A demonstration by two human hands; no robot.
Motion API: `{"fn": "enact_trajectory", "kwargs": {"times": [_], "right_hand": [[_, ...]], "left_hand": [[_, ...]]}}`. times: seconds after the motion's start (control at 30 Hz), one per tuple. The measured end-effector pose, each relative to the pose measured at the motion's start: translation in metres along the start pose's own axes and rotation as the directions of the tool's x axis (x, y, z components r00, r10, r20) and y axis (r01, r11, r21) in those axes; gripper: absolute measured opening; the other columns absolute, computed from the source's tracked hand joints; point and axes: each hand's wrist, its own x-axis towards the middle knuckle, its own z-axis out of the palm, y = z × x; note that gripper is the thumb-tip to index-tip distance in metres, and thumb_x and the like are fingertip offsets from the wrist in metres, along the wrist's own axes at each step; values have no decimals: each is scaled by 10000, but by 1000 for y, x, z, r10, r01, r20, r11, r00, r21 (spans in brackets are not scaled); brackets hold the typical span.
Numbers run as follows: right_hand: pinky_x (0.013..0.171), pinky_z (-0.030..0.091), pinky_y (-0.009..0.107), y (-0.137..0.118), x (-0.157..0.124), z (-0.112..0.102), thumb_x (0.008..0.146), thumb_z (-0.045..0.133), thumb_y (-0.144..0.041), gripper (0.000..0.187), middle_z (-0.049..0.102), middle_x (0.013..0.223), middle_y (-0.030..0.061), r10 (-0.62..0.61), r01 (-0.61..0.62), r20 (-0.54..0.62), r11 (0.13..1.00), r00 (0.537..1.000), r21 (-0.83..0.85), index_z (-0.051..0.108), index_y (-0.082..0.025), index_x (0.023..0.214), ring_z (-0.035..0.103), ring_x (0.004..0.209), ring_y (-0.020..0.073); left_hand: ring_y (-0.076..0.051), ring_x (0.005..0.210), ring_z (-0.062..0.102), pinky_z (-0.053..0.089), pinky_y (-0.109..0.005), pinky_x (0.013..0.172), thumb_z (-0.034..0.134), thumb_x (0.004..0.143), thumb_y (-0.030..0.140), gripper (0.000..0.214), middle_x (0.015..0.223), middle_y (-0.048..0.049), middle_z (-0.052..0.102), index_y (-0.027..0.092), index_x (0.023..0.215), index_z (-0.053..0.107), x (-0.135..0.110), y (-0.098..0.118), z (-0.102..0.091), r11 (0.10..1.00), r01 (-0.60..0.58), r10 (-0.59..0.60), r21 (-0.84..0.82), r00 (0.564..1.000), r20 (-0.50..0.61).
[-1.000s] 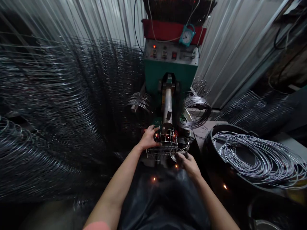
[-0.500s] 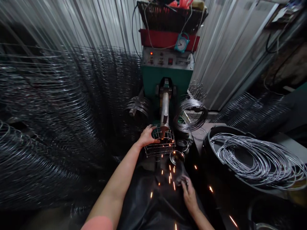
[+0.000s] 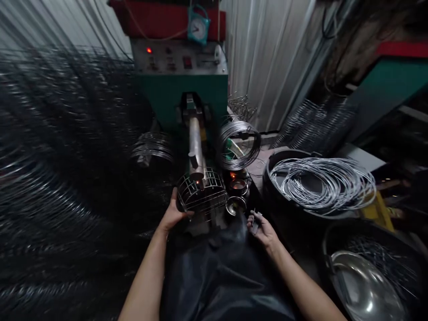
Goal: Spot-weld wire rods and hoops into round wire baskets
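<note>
My left hand (image 3: 172,216) grips the near left edge of a round wire basket (image 3: 216,196), thumb along the near side. The basket sits beneath the metal arm (image 3: 196,145) of a green machine, with a small glow at the arm's tip. My right hand (image 3: 266,234) is apart from the basket, lower right, its fingers curled around some small grey metal pieces (image 3: 256,222) whose exact kind I cannot make out. Between basket and right hand stands a small shiny metal cup (image 3: 236,206), with another round metal container (image 3: 239,186) behind it.
Wire coils hang left (image 3: 152,145) and right of the arm. A black tub (image 3: 267,178) at right holds large wire rings (image 3: 321,183). Nearer, another tub contains a steel bowl (image 3: 366,285) and thin wire pieces. Stacked wire frames (image 3: 40,178) fill the left side.
The view has swung right and closer. My left hand has shifted down the basket's left side, and the basket is turned. My right hand has risen toward the cup. The flying sparks are gone.
</note>
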Motion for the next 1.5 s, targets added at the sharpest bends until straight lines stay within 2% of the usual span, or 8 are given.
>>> {"fn": "enact_trajectory", "kwargs": {"times": [0.13,0.27,0.4,0.53,0.73,0.97,1.17,1.5], "right_hand": [[445,390,204,5,-9,-8,646,701,-314,236,583,631,-16,-336,299,-34,876,941,-378,660,-173,830,474,480,86],[695,469,306,23,-11,-31,649,649,-435,270,671,771,52,-524,460,203,424,827,-780,683,-184,745,600,737,192],[725,461,340,24,-16,-36,649,605,-462,286,673,725,51,-399,409,292,250,869,-878,676,-190,702,607,738,220],[747,452,312,-2,-49,10,668,626,-332,260,673,811,24,-206,468,429,205,879,-860,680,-191,880,595,780,199],[761,460,282,-20,-74,101,778,525,-222,196,696,830,16,226,664,649,13,727,-748,698,-187,863,618,808,181],[752,463,272,16,-27,137,819,551,-145,164,699,886,80,91,661,715,-476,693,-580,699,-157,887,642,853,195],[826,472,287,14,-25,127,835,582,-220,242,676,1000,67,242,817,812,-401,531,-415,656,-199,1064,626,939,184],[735,471,241,18,-8,121,786,562,-86,254,660,934,52,182,798,832,-445,524,-406,645,-200,997,629,865,165]], "left_hand": [[-314,1313,360,268,-489,1096,872,440,356,1125,1402,-162,396,223,1374,260,0,-8,8,989,34,-46,-147,996,-76],[-324,1164,521,366,-524,1021,865,442,393,951,1227,-143,549,183,1245,401,-8,-4,4,980,8,-30,-201,994,-107],[-332,1275,403,305,-496,1072,857,444,372,929,1367,-158,420,180,1242,422,-23,16,-9,997,-82,81,-10,991,-106],[-305,1358,271,239,-429,1121,826,493,315,888,1466,-141,264,193,1268,411,-44,45,-14,939,-195,198,283,980,18],[-369,1359,229,126,-574,1115,807,498,317,908,1436,-192,293,154,1292,397,-65,95,8,697,-341,248,630,940,234],[-383,1360,208,96,-623,1093,788,504,322,900,1439,-212,281,145,1291,389,-69,116,23,625,-362,223,691,932,287],[-364,1359,230,140,-594,1103,799,477,344,933,1447,-158,294,205,1298,378,-69,107,18,704,-277,153,654,958,241],[-372,1356,237,156,-600,1098,802,476,337,947,1454,-156,283,217,1311,373,-53,100,19,717,-284,165,637,956,241]]}}
